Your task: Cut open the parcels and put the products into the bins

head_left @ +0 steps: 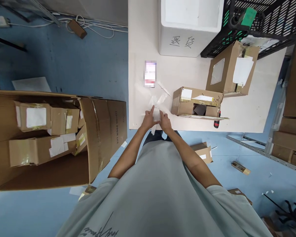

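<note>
Near the front edge of the table, my left hand and my right hand pinch a small white rectangular packet from either side. Its exact kind is too small to make out. Crumpled clear plastic lies just beyond my fingers, and a pale strip hangs below them over the table edge. Farther up is a phone with a blurred, lit screen. A thin white stick-like object lies between the phone and the opened cardboard box to the right of my hands.
On the white table stand a white foam box, a black plastic crate and a taped carton. A red-and-black tool lies by the opened box. At left, a large carton holds several smaller boxes.
</note>
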`<control>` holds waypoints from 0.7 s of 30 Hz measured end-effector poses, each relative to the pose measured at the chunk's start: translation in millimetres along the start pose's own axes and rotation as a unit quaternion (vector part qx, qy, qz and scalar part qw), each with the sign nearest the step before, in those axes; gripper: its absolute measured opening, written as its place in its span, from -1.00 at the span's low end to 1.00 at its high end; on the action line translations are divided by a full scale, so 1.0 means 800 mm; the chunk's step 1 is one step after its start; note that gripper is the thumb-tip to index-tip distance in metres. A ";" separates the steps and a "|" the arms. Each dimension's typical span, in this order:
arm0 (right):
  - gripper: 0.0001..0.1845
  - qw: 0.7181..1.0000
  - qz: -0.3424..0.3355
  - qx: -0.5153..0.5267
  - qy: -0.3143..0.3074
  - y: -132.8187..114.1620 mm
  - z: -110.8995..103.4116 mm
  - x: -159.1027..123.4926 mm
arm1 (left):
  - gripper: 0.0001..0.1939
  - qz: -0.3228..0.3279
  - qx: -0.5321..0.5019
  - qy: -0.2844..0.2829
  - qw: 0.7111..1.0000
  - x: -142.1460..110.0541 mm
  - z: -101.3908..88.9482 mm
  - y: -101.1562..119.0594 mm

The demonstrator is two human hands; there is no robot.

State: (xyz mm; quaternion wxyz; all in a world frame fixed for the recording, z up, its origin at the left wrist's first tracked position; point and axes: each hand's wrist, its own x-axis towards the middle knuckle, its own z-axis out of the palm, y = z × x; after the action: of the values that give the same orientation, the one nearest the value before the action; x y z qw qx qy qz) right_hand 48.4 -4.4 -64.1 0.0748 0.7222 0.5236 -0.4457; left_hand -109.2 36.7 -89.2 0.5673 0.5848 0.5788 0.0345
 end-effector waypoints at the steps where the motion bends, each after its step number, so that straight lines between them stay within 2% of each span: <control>1: -0.24 1.000 -0.003 0.006 -0.001 -0.001 -0.001 0.002 | 0.30 0.008 0.019 -0.010 1.000 0.002 0.000 0.003; 7: -0.53 1.000 -0.014 0.012 -0.001 0.001 0.001 0.007 | 0.00 0.073 0.085 -0.002 0.994 0.005 0.013 0.016; 11: -0.58 1.000 -0.013 0.019 -0.004 0.004 0.000 0.010 | -0.42 0.053 0.099 -0.005 0.994 0.004 0.015 0.019; 15: -0.56 0.999 -0.027 0.033 -0.007 0.002 -0.011 0.010 | -0.84 0.037 0.103 -0.003 0.994 0.006 0.001 0.026; 18: -0.59 0.997 -0.052 0.050 0.002 -0.009 -0.028 -0.006 | -0.91 0.036 0.106 0.018 0.993 -0.003 -0.018 0.044; 21: -0.56 0.981 -0.142 0.117 0.057 -0.025 -0.056 -0.050 | -0.84 0.062 0.094 0.079 0.990 -0.038 -0.050 0.083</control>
State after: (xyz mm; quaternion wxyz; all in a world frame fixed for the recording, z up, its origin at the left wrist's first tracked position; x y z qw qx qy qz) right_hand 55.2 2.9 -1.6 -0.1042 0.6683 0.5684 -0.4684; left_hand -104.9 60.5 -9.5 0.4588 0.6659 0.5851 0.0607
